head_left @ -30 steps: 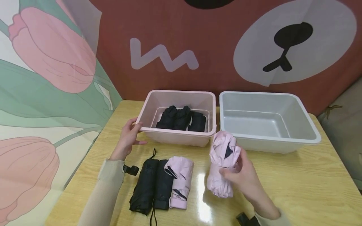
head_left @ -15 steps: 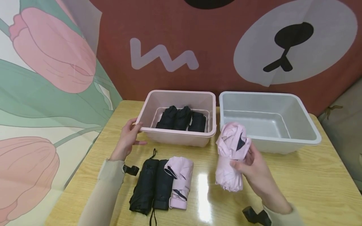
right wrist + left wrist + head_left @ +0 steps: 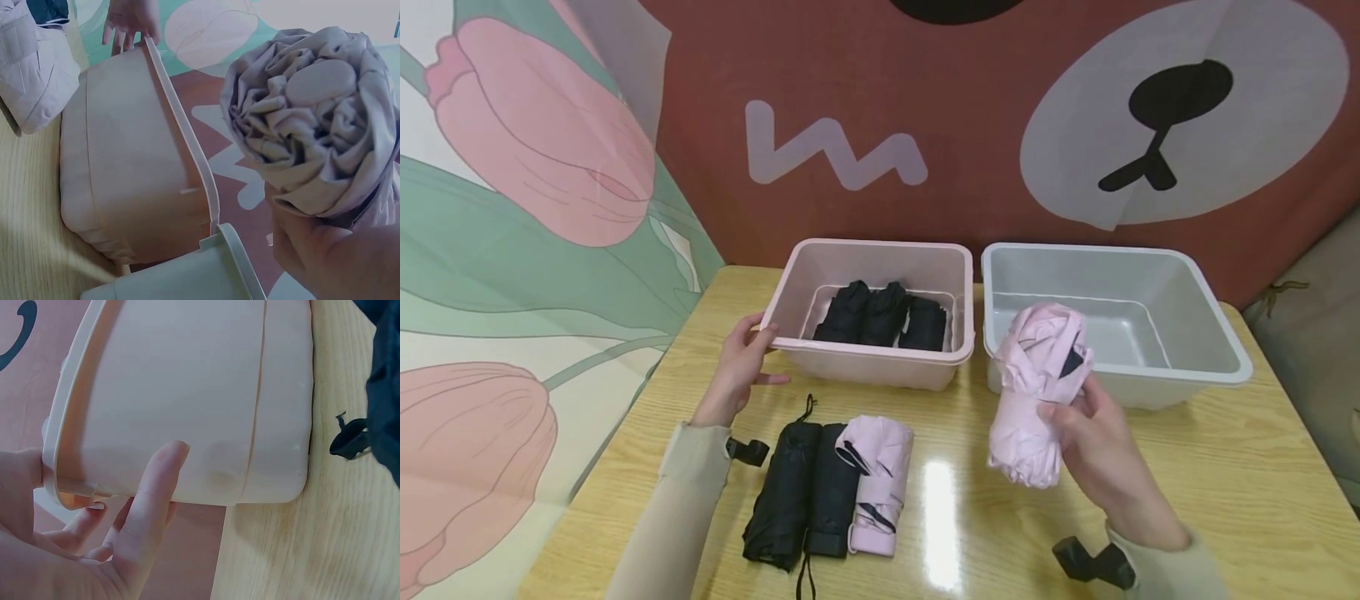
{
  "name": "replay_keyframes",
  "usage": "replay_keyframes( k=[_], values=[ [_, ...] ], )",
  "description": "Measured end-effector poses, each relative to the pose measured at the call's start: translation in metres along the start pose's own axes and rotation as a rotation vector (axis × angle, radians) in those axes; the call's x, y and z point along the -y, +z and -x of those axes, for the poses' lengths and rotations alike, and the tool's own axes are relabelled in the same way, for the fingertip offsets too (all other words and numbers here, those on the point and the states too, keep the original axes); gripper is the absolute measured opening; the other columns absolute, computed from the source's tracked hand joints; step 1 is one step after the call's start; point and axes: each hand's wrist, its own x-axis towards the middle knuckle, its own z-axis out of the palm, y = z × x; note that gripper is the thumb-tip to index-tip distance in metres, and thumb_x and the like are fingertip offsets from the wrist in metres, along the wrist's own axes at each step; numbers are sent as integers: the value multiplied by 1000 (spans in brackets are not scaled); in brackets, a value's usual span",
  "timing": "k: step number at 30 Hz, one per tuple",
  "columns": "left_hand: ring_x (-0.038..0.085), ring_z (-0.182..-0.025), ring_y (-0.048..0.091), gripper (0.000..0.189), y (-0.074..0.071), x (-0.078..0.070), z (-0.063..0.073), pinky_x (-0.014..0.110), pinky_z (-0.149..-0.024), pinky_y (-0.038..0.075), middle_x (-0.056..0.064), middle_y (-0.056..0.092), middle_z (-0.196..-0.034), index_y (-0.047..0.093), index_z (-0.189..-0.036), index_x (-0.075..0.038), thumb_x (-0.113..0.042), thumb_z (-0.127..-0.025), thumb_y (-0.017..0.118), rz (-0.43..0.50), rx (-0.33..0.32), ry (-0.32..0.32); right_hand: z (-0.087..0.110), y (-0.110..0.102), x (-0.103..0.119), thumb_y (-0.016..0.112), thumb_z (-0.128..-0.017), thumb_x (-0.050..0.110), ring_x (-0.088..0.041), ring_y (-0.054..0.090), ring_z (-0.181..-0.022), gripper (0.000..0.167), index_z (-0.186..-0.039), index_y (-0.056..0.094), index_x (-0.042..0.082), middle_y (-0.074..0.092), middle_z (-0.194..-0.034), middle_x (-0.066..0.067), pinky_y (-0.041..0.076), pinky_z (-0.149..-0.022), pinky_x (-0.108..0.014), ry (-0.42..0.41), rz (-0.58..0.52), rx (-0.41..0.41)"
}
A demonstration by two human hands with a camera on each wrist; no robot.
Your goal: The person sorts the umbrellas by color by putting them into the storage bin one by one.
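My left hand (image 3: pixel 739 367) holds the front left corner of the pink bin (image 3: pixel 872 365) by its rim; in the left wrist view one finger (image 3: pixel 156 494) lies along the outer wall. Three folded black umbrellas (image 3: pixel 883 315) lie inside this bin. A folded pink umbrella (image 3: pixel 1033 396) is gripped in my right hand (image 3: pixel 1108 450), raised in front of the near left corner of the white-grey bin (image 3: pixel 1150 390). Its gathered end and round button (image 3: pixel 322 82) face the right wrist camera. No items show inside the white-grey bin.
Two folded black umbrellas (image 3: pixel 784 496) and another pink umbrella (image 3: pixel 880 487) lie side by side on the wooden table (image 3: pixel 1210 492), in front of the pink bin. Both bins stand next to each other against a printed cloth backdrop (image 3: pixel 850 75).
My right hand has carried the pink umbrella rightward and away from me, from before the gap between the bins to before the white-grey bin. My left hand has stayed put.
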Motion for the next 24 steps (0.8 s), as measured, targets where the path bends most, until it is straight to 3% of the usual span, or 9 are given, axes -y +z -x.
replay_keyframes(
  k=[5,9,13,19,24],
  values=[
    [36,-131,45,52,0,0,0,46,-68,62,16,40,-148,33,-147,-17,-32,-100,49,0,0,6,-4,-2,1,42,-92,-10,-8,59,-106,61,-146,25,12,56,-126,2,58,-85,-23,10,41,-34],
    [36,-131,45,52,0,-1,0,46,-68,62,16,40,-148,33,-147,-17,-32,-100,49,2,1,8,-8,-4,2,44,-93,-8,-7,60,-97,56,-142,30,15,60,-118,4,58,-77,-21,33,61,-85],
    [36,-130,45,52,0,-1,1,46,-68,62,16,41,-147,33,-146,-16,-31,-100,49,4,5,11,-12,-9,8,44,-95,-6,-6,60,-95,50,-138,33,17,60,-115,4,57,-77,-20,17,43,-84],
    [36,-131,45,52,-1,-1,0,46,-68,62,15,41,-148,33,-147,-17,-32,-100,49,0,4,6,-18,-20,20,44,-97,-3,-9,64,-102,38,-133,42,11,64,-118,1,59,-84,-23,-1,-54,-60],
    [36,-130,46,52,-1,0,1,45,-67,62,16,42,-148,33,-146,-17,-32,-100,49,-2,4,14,-23,-28,30,39,-100,-2,-14,65,-105,36,-133,46,10,63,-121,-3,59,-86,-27,-15,-210,-11]
  ],
)
